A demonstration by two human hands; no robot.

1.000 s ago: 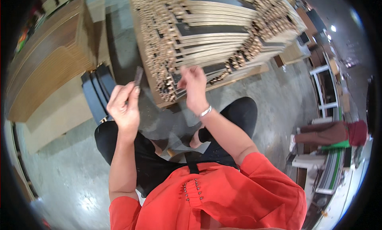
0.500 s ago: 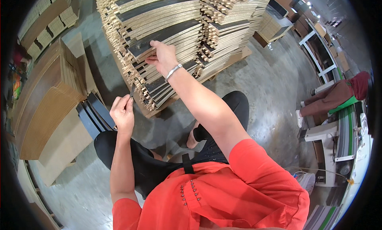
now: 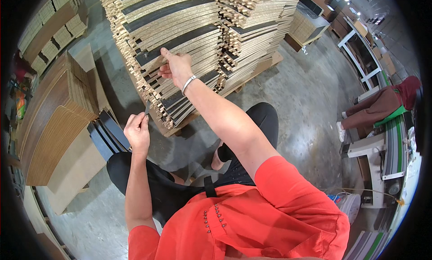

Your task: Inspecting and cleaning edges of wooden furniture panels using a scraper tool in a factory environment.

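Note:
My left hand [image 3: 137,133] is closed in a pinch on a thin dark strip [image 3: 147,108], which points up beside the near left corner of the board stack. The strip's lower end is hidden in the fingers. My right hand [image 3: 179,67], with a silver bangle at the wrist, is at the front of the tall stack of curved boards [image 3: 180,38]. Its thumb is stretched out and its fingers are loosely bent and apart, with nothing seen in them. Whether the fingertips touch the board edges I cannot tell. Pale particleboard edges and dark faces show in the stack, with ragged ends on the left.
The stack rests on a wooden pallet [image 3: 168,133]. To the left lie brown curved panels [image 3: 58,125] and several dark curved pieces [image 3: 108,132] near my knee. A co-worker [image 3: 382,105] bends over a striped conveyor [image 3: 393,145] on the right.
The stack and my right hand sit slightly further left in the picture. My left hand and its strip are a little lower. Both hands keep nearly the same pose.

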